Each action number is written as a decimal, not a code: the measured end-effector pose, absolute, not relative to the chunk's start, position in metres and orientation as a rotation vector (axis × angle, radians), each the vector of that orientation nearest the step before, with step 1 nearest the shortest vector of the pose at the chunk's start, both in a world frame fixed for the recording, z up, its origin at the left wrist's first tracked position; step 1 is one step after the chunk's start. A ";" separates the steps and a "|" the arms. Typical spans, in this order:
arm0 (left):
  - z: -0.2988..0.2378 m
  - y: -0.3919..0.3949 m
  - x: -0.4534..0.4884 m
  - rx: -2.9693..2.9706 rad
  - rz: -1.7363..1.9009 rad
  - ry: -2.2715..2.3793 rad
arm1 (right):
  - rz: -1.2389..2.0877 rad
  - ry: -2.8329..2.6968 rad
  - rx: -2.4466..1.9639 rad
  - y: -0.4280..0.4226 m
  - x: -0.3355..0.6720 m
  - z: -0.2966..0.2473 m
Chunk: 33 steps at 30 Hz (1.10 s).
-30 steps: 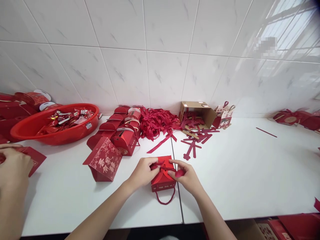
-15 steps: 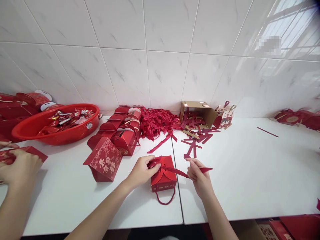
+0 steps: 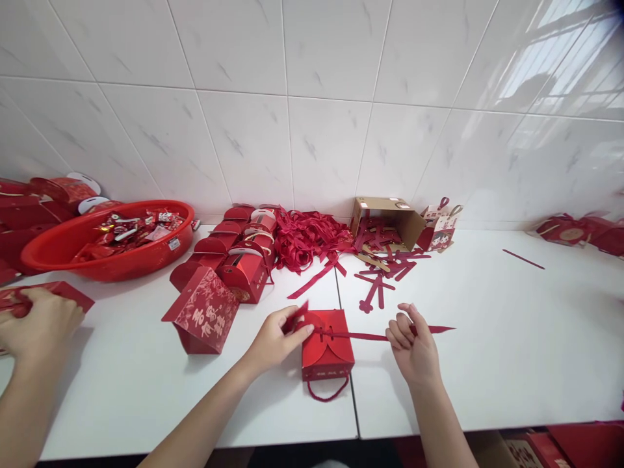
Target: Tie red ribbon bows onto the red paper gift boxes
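Observation:
A small red gift box (image 3: 327, 357) with a cord handle rests on the white table in front of me. Dark red ribbon (image 3: 363, 336) runs through slots in its top flaps and stretches out to the right. My left hand (image 3: 280, 335) pinches the ribbon's other end at the box's upper left corner. My right hand (image 3: 412, 341) is closed on the ribbon to the right of the box, and the ribbon's pointed tip sticks out past it. Left of my arm stands a dark red box with white lettering (image 3: 207, 312).
Behind lie a heap of ribbons (image 3: 312, 237), several red boxes (image 3: 244, 273) and an open cardboard carton (image 3: 414, 227) spilling dark red strips. A red basin (image 3: 180, 250) holds wrapped sweets. At far left, another person's hand (image 3: 43, 325) is on a red box (image 3: 73, 292).
My right hand has moved to the right, drawing the ribbon straighter and tighter across the box. The box has shifted slightly right. The other person's second hand is out of sight.

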<state>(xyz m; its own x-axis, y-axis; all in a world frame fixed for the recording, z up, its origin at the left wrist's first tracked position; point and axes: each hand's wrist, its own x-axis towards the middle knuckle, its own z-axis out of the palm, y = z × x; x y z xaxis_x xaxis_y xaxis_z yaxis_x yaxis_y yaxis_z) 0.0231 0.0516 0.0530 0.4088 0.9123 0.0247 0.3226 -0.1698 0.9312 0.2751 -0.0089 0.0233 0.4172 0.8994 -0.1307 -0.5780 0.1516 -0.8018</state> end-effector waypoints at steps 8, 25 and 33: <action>0.022 0.028 -0.047 1.536 0.745 1.257 | 0.863 -0.391 -1.217 -0.029 0.320 0.005; 0.025 0.038 0.042 1.421 0.684 1.048 | 1.418 -1.334 -1.362 -0.010 0.259 0.018; 0.036 0.040 0.024 1.352 0.565 1.069 | 1.543 -1.226 -1.257 -0.022 0.278 0.024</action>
<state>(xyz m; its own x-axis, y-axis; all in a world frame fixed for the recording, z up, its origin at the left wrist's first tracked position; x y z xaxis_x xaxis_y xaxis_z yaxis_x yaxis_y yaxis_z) 0.0243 0.0399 0.0360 0.4484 0.8474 -0.2842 0.2428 0.1905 0.9512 0.2779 -0.0223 0.0239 -0.2039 0.9531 -0.2235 0.0022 -0.2279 -0.9737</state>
